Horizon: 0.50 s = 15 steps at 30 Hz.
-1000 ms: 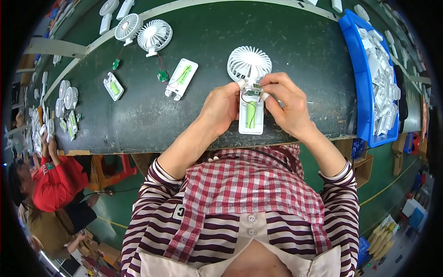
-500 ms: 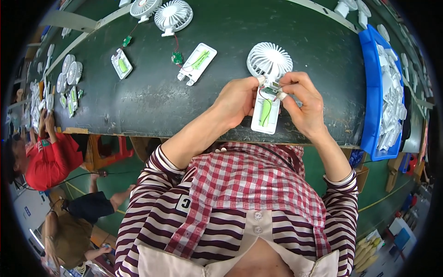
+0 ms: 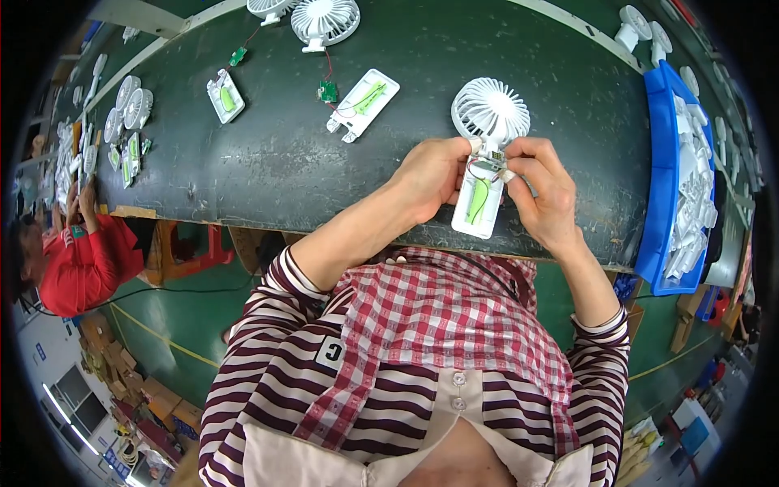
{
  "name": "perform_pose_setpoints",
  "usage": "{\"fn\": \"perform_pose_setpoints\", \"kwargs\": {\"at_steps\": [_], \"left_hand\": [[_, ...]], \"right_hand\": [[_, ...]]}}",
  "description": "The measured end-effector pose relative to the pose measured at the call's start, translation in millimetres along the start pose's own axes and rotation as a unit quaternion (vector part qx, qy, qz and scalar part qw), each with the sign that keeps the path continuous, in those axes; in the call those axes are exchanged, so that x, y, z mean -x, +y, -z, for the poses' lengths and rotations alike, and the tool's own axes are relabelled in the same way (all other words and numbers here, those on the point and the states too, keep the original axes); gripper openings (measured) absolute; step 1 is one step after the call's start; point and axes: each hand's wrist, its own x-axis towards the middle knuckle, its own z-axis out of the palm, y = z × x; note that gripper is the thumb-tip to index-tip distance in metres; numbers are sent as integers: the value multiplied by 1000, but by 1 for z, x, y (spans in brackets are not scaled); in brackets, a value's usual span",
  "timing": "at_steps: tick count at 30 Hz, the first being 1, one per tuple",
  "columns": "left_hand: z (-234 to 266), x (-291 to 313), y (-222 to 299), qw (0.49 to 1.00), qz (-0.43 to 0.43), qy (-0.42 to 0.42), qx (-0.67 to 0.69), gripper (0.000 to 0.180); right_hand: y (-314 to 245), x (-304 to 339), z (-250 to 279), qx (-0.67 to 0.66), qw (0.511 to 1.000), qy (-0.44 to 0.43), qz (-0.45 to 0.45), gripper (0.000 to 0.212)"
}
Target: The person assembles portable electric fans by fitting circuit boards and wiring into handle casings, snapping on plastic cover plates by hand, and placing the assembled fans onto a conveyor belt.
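A white handheld fan [image 3: 492, 107] lies on the dark green work table with its handle shell [image 3: 472, 213] open towards me. Inside the shell are a green battery [image 3: 479, 200] and thin red and dark wires. My left hand [image 3: 432, 177] grips the fan's neck and the shell's upper left side, thumb at the joint. From the right, my right hand [image 3: 548, 191] has its thumb and bent fingers closed at the neck, beside a small circuit board [image 3: 496, 155]. White covers sit on some fingertips. Exactly what the right fingertips pinch is partly hidden.
Another opened fan handle [image 3: 367, 104] is wired to a green board [image 3: 328, 91] and a fan head [image 3: 324, 23]. A smaller opened handle [image 3: 225, 96] lies further left. A blue bin [image 3: 656, 174] of white parts stands right. A person in red [image 3: 97, 264] works at far left.
My view has shifted, so the table's things sit further right in it. Both hands stay at the fan's neck, with slight finger movement. A person behind at lower left has mostly left view.
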Motion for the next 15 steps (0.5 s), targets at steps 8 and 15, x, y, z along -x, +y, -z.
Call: {"fn": "perform_pose_setpoints", "kwargs": {"at_steps": [8, 15], "left_hand": [[-9, 4, 0, 999, -3, 50, 12, 29], [-9, 10, 4, 998, -4, 48, -35, 31]], "right_hand": [[2, -1, -2, 42, 996, 2, 72, 17], [0, -2, -1, 44, 996, -19, 78, 18]]}}
